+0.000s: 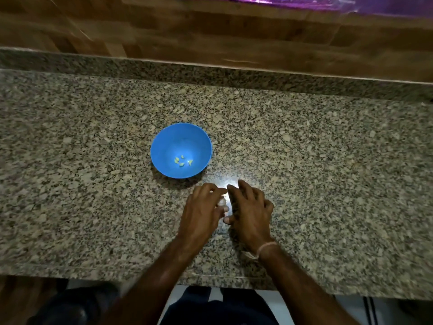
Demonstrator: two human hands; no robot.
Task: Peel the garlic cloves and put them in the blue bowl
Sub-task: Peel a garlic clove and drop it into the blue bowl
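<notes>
A blue bowl (161, 141) stands on the granite counter with several small peeled garlic cloves (182, 161) at its bottom. Just in front and to the right of it, my left hand (201, 212) and my right hand (250, 207) are close together, low over the counter, fingertips meeting. Between them shows a small pale piece of garlic (221, 202), pinched by the curled fingers and thumbs of both hands. Most of it is hidden by the fingers.
The speckled granite counter (328, 160) runs wide to both sides, with a raised granite ledge and a wooden wall (210, 31) behind it. Its front edge (222, 280) is near my body. A cord band is round my right wrist.
</notes>
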